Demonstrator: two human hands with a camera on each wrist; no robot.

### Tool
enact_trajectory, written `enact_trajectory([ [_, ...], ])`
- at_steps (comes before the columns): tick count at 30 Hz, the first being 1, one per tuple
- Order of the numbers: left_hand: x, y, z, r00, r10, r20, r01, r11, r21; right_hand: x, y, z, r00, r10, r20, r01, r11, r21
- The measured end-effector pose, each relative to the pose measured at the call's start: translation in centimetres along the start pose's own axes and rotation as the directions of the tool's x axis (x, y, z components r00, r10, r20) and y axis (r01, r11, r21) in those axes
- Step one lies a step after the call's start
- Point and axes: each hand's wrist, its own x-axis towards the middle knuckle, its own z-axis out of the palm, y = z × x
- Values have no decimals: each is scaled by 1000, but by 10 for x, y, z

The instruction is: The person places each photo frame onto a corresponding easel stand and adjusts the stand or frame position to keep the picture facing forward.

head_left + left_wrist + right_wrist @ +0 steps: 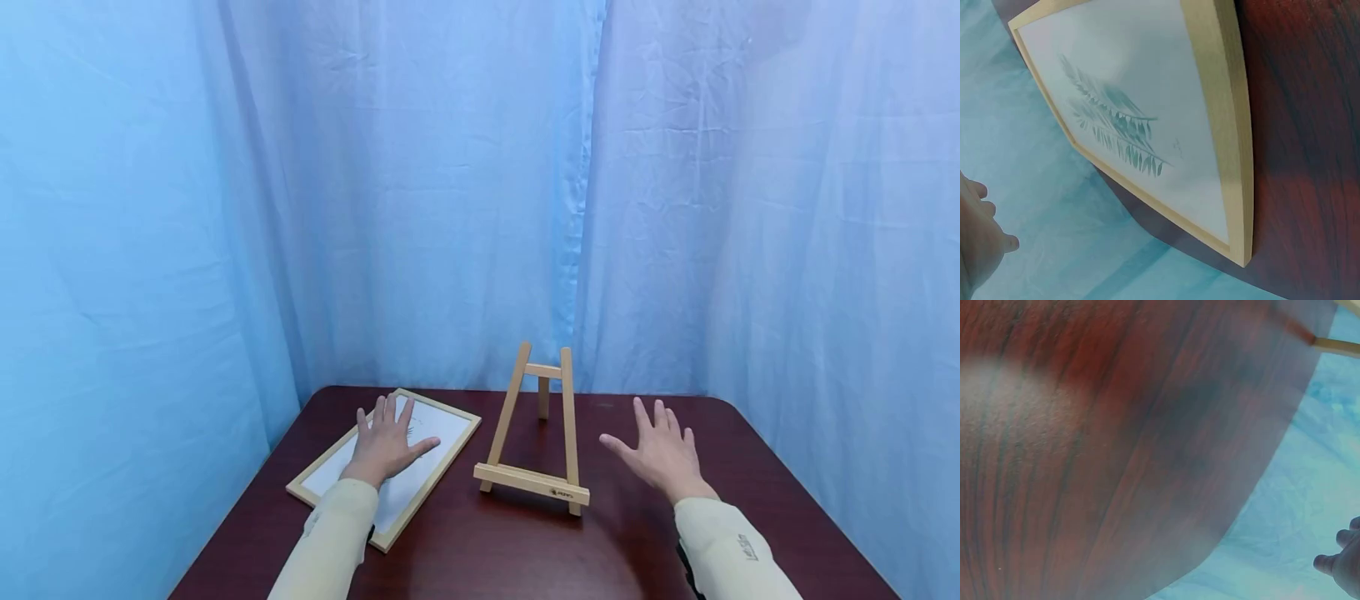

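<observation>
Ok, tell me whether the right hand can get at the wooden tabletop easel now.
Probably yes: the right hand holds nothing and is to the right of the wooden tabletop easel, with nothing visible between them.

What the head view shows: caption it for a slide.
A person's open left grip hovers over a framed picture, the open right grip to the right of an empty wooden easel.

Creased lt blue curtains (pixel 465 183) hang behind & both sides of dk red-brown tbl (pixel 450 554).
</observation>
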Motion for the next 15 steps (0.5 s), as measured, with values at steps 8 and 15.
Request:
enact_trajectory([
  [8, 3, -3, -8, 1000, -7, -10, 7, 1000, 15, 5, -17, -11, 1000, -12, 1, 12, 1000, 19],
  [15, 6, -5, -16, 1000, -18, -11, 18, 1000, -22, 9, -33, -21, 1000, -24, 5, 24, 999, 25],
])
